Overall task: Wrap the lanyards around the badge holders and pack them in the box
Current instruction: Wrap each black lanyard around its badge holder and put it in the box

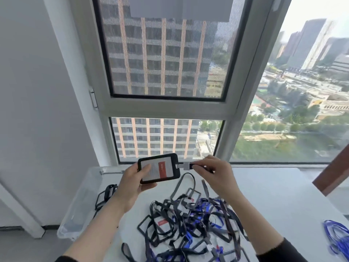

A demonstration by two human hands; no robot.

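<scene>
While unreadable, badge holder shows red.

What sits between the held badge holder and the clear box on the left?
Nothing visible. The badge holder is held up by both hands, left hand nearest the clear box; the tangled pile lies right of that path.

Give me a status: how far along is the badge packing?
Early. Done: the clear box on the left seems to hold a wrapped badge or two. In hand: the left hand holds a black badge holder, the right hand pinches its lanyard at the clip, no turns wrapped yet. Left: the tangled pile of holders and lanyards on the table, plus blue lanyards at far right.
</scene>
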